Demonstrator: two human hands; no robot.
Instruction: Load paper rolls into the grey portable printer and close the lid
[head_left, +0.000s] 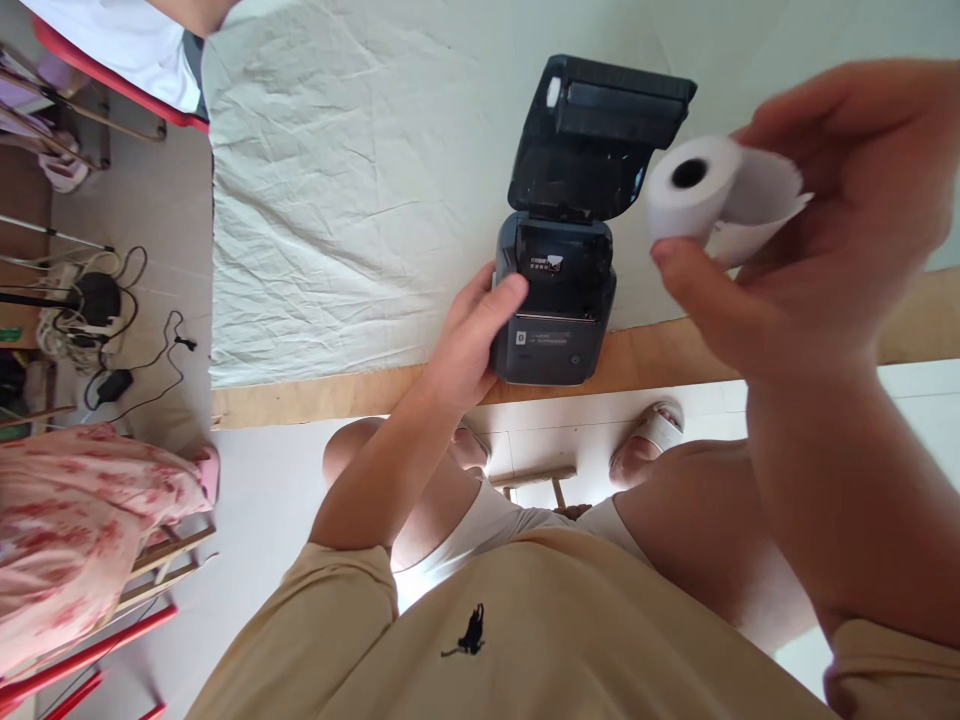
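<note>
A dark portable label printer [559, 345] is held near the table's front edge, its hinged lid [592, 140] swung up and back so the paper bay shows. My left hand [476, 335] grips the printer's left side, thumb over the rim of the bay. To the right, my right hand [817, 230] is closed on a white paper roll [686, 205], with the thumb below it and the fingers behind. The roll's dark core hole faces up, and a loose end of paper curls off towards the palm. The roll is apart from the printer, right of the lid.
A pale green cloth [337, 200] covers the table, with a bare wooden edge [337, 395] at the front. Another person's arm [196, 15] rests at the far left edge. Tangled cables [82, 310] and a pink floral cloth [97, 520] lie to the left.
</note>
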